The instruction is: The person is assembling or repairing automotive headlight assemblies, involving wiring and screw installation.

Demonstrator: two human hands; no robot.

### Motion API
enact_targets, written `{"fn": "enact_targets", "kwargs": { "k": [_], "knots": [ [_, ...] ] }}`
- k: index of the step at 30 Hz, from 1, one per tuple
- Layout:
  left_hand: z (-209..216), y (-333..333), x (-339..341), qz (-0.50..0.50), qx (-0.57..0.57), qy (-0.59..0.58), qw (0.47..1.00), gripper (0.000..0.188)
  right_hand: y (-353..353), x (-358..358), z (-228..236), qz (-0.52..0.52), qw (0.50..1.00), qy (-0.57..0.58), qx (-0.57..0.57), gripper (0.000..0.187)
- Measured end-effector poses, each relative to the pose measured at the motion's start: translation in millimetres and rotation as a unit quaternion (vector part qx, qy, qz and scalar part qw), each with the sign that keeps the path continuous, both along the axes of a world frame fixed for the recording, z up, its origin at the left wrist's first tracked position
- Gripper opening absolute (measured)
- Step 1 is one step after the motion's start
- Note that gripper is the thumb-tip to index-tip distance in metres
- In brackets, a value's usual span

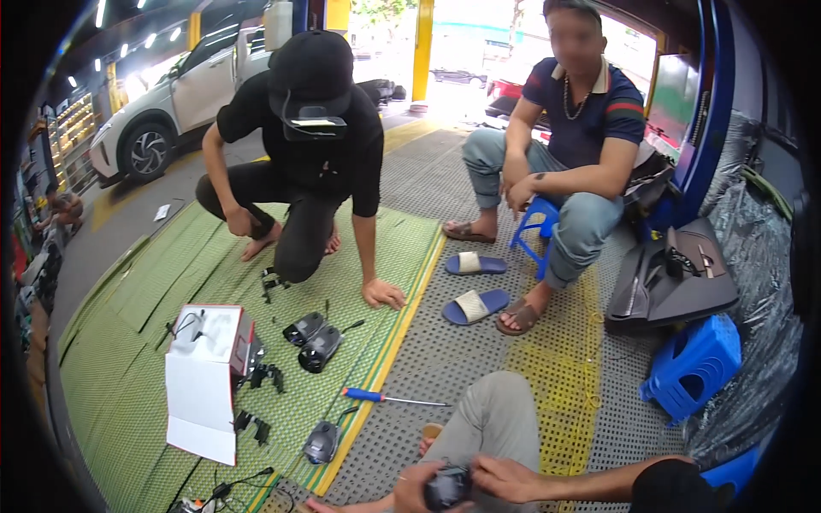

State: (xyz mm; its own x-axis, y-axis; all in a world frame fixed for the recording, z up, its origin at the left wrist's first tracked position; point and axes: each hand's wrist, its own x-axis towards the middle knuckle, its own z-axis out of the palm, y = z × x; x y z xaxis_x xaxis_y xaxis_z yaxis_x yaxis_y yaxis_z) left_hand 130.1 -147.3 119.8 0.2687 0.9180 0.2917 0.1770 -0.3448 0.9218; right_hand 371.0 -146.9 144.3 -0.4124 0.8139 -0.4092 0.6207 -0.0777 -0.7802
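At the lower edge, close to my bent knee in grey trousers, my left hand point(417, 489) is wrapped round a glossy black rounded unit point(448, 487) that looks like a lamp module. My right hand point(506, 479) comes in from the right, its fingers closed at the unit's right side. Exactly what those fingertips grip is too small to make out. A similar black unit point(321, 442) lies on the green mat's edge to the left, and a pair of them point(315, 339) rests farther off. Between them and my knee lies a screwdriver point(366, 394) with a blue handle.
An open white box point(200, 402) stands on the green mat point(137, 385), with black brackets point(267, 376) and cables nearby. One person in black point(325, 128) crouches on the mat; another point(581, 128) sits opposite. Slippers point(475, 306), a blue stool point(694, 366) and a grey panel point(676, 278) lie around.
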Motion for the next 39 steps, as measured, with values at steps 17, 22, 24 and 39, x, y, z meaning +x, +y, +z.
{"fn": "enact_targets", "kwargs": {
  "k": [17, 22, 24, 39],
  "knots": [
    [-60.8, 103.9, -34.3, 0.277, -0.164, -0.078, 0.943, 0.064, 251.2, -94.8, -1.4, -0.147, 0.986, -0.027, 0.068, 0.113],
    [-91.1, 88.7, -6.5, 0.122, -0.227, 0.046, 0.965, 0.051, 404.7, -88.4, -106.8, -0.283, 0.928, -0.227, 0.085, 0.129],
    [-87.9, 78.4, -8.2, 0.121, -0.203, 0.088, 0.968, 0.054, 431.7, -107.1, -114.6, -0.288, 0.930, -0.203, 0.101, 0.125],
    [-85.9, 73.8, 4.5, 0.067, -0.197, 0.189, 0.960, 0.053, 516.6, -148.0, -130.2, -0.101, 0.863, -0.346, 0.353, 0.107]
  ]
}}
